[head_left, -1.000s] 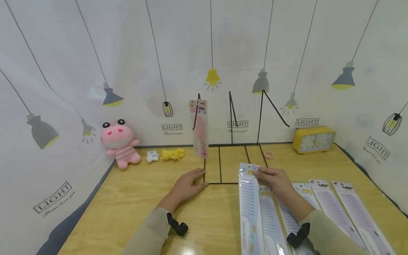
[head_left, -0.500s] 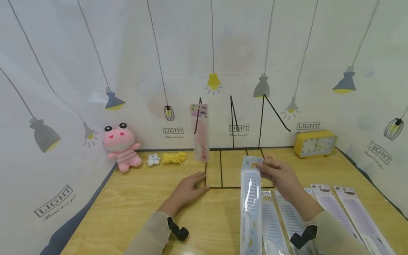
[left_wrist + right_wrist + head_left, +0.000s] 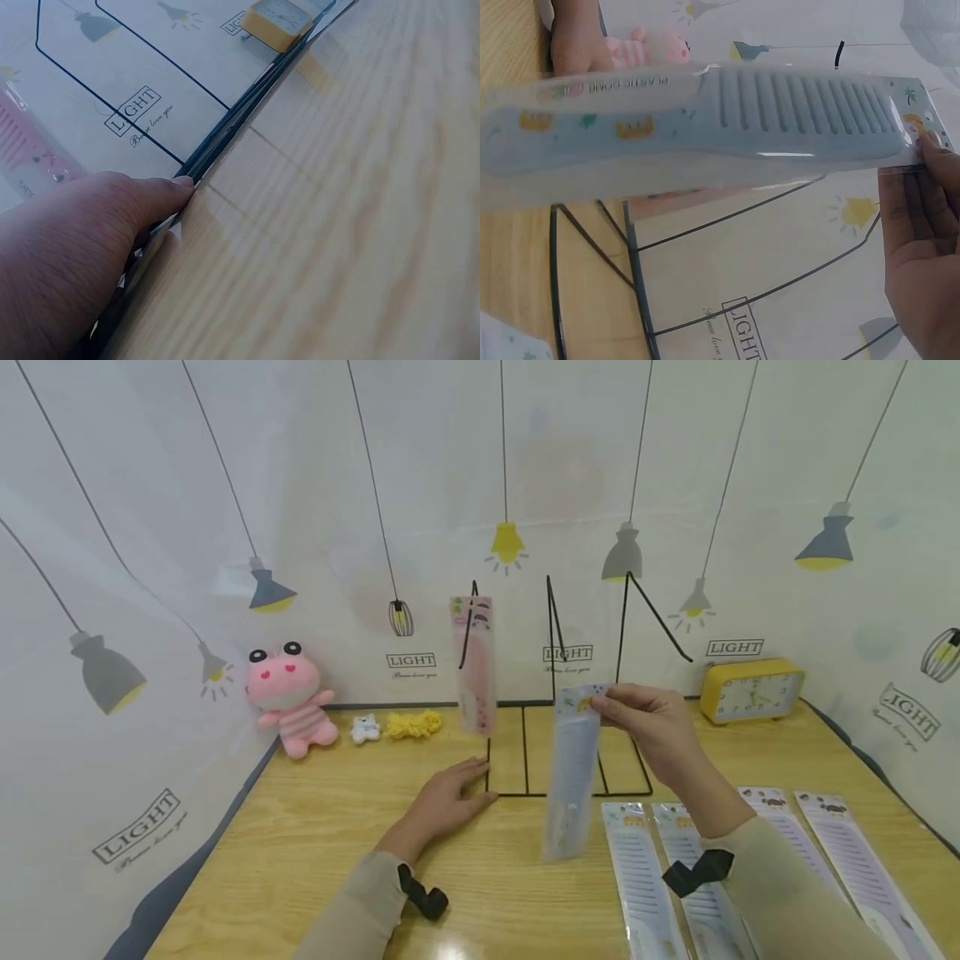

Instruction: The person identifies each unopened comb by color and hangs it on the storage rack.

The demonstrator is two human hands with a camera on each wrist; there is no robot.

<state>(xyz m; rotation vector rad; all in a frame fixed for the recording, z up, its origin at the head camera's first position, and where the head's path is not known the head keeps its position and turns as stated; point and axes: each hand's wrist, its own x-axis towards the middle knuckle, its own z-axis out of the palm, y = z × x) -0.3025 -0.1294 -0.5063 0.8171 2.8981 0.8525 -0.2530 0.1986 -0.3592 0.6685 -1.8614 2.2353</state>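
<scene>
Far left on the worktop, against the curtain: pink plush toy, then small white figure and yellow yarn bundle.

Left hand flat on the worktop, fingers straight and relaxed, gripping nothing; fingertips touching the front left corner of the black wire rack. Left wrist view confirms: fingers pressed along the rack's base wire.

Pink packaged comb hanging from the rack's leftmost prong. Middle and right prongs bare.

Blue packaged comb dangling clear of the worktop, in front of the rack between middle and right prongs. Pinched at its top edge by the right hand, thumb and fingers closed on the header card only. Right wrist view: fingers on the very end of the packet, comb full length free.

Right of that: more packaged combs flat in a row on the worktop. Yellow clock at the back right.

Risks, as judged:
- Thin pinch on slick plastic; packet likely to swing or slip out.
- Header hole hard to line up with a prong tip; a miss could crumple the card.
- Light rack could tip or slide if bumped, should the left hand ease off.
- Swinging packet might knock the pink comb off its prong.
</scene>
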